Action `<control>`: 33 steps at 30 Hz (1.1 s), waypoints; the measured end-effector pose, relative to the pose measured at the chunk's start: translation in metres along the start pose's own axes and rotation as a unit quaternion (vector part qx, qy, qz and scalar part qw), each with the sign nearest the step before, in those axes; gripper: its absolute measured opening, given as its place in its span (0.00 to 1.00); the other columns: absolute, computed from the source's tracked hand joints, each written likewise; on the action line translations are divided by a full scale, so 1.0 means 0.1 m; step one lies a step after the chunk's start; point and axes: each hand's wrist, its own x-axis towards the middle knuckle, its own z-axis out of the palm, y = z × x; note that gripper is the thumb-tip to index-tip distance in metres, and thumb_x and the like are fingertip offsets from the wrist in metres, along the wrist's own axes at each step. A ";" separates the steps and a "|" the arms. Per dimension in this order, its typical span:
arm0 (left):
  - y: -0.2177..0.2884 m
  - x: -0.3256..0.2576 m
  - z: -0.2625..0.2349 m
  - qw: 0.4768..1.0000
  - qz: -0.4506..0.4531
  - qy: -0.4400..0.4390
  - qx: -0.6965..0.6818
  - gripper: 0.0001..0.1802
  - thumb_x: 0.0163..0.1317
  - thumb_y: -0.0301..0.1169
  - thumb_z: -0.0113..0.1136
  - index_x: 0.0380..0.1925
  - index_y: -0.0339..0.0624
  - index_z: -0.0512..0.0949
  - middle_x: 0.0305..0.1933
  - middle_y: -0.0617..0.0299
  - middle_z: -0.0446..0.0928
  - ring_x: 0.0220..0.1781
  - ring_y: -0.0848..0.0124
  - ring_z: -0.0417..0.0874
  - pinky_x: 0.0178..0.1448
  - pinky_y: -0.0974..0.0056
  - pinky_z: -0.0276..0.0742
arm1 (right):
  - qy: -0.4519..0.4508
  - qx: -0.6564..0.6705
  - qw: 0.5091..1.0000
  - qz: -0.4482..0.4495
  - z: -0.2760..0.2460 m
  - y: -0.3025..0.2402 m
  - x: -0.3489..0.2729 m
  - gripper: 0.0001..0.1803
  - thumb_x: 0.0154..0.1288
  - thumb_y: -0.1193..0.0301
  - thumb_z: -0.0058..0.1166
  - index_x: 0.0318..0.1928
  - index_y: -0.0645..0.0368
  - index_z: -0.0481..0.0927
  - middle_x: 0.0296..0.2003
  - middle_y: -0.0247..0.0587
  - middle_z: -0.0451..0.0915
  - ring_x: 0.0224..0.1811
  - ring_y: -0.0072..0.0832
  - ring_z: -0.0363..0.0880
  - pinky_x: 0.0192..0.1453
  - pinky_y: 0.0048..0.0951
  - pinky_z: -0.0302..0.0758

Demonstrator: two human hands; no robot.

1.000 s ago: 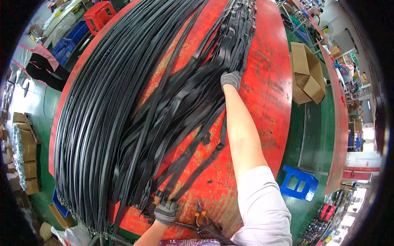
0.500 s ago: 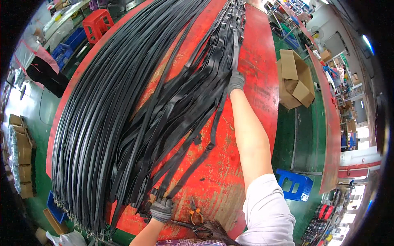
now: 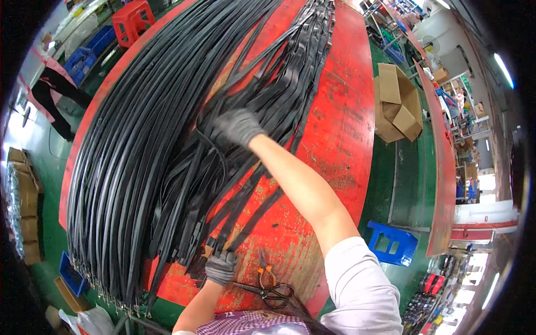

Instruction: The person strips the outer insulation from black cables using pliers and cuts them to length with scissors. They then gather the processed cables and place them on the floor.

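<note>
A loose bundle of long black straps (image 3: pixel 273 106) runs up the middle of the red table. In a grey glove, my left hand (image 3: pixel 220 268) is closed on the strap ends near the front edge. My right hand (image 3: pixel 237 127), gloved too, is over the left side of the loose bundle. Motion smears its fingers, so I cannot tell whether they grip a strap. Left of the bundle lies a thick, neat row of black straps (image 3: pixel 128 151) with metal fittings at the near ends. Beside my left hand rest orange-handled pliers (image 3: pixel 267 276) and black scissors (image 3: pixel 274 296).
The red table (image 3: pixel 346 123) has a worn, scratched top. On the green floor to the right are an open cardboard box (image 3: pixel 395 103) and a blue plastic stool or crate (image 3: pixel 392 244). A red stool (image 3: pixel 132 22) and a person in dark trousers (image 3: pixel 53 95) are beyond the left edge.
My right hand has swept left and nearer across the loose bundle, from its right edge to its left side. My left hand stays at the strap ends. The person at left has shifted their legs.
</note>
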 end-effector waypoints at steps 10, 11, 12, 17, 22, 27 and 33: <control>-0.05 0.05 -0.05 1.000 0.018 -0.010 -0.005 0.11 0.42 0.39 0.53 0.21 0.44 0.70 0.19 0.60 0.68 0.19 0.66 0.70 0.19 0.63 0.66 | 0.172 0.076 0.762 0.620 0.23 1.33 -0.55 0.27 0.45 0.52 0.48 0.38 0.63 0.73 0.41 0.54 0.70 0.47 0.42 0.68 0.49 0.34 0.63; -0.05 0.04 -0.03 1.000 0.017 -0.015 -0.007 0.11 0.42 0.39 0.53 0.20 0.44 0.70 0.19 0.60 0.68 0.20 0.66 0.70 0.19 0.63 0.66 | 0.167 0.062 0.750 0.637 0.27 1.38 -0.51 0.29 0.44 0.52 0.50 0.40 0.64 0.72 0.43 0.54 0.69 0.47 0.41 0.67 0.50 0.34 0.63; -0.06 0.02 -0.01 1.000 0.016 -0.019 -0.009 0.10 0.42 0.39 0.53 0.20 0.45 0.69 0.19 0.60 0.68 0.20 0.66 0.70 0.19 0.63 0.66 | 0.162 0.048 0.737 0.654 0.30 1.43 -0.46 0.31 0.42 0.52 0.52 0.41 0.65 0.71 0.44 0.55 0.68 0.48 0.41 0.66 0.50 0.33 0.62; -0.07 -0.02 0.02 1.000 0.002 -0.018 -0.020 0.09 0.43 0.37 0.52 0.20 0.45 0.68 0.19 0.60 0.68 0.20 0.65 0.71 0.19 0.62 0.66 | 0.160 0.272 0.658 0.683 0.30 1.65 -0.49 0.30 0.44 0.54 0.53 0.43 0.64 0.71 0.44 0.51 0.68 0.47 0.36 0.67 0.50 0.32 0.62; -0.04 -0.02 0.00 0.999 0.027 -0.009 -0.017 0.08 0.41 0.35 0.52 0.22 0.45 0.69 0.20 0.59 0.68 0.21 0.63 0.71 0.20 0.60 0.66 | 0.420 0.616 0.466 0.476 0.19 1.82 -0.77 0.15 0.50 0.60 0.49 0.29 0.60 0.73 0.22 0.40 0.72 0.25 0.32 0.70 0.34 0.33 0.67; -0.02 -0.06 -0.01 1.000 -0.004 -0.016 -0.015 0.09 0.42 0.35 0.51 0.23 0.44 0.69 0.22 0.58 0.69 0.23 0.61 0.72 0.23 0.59 0.67 | 0.203 0.900 0.357 0.147 -1.37 1.20 -0.88 0.11 0.54 0.63 0.45 0.31 0.59 0.70 0.13 0.32 0.65 0.16 0.24 0.65 0.28 0.28 0.68; 0.03 -0.10 0.03 0.999 0.002 -0.014 0.034 0.08 0.47 0.38 0.48 0.21 0.46 0.68 0.21 0.60 0.69 0.24 0.64 0.72 0.25 0.61 0.68 | 0.251 0.790 0.494 0.261 -2.47 0.45 -1.85 0.12 0.54 0.63 0.47 0.34 0.57 0.68 0.15 0.30 0.68 0.14 0.21 0.65 0.22 0.27 0.67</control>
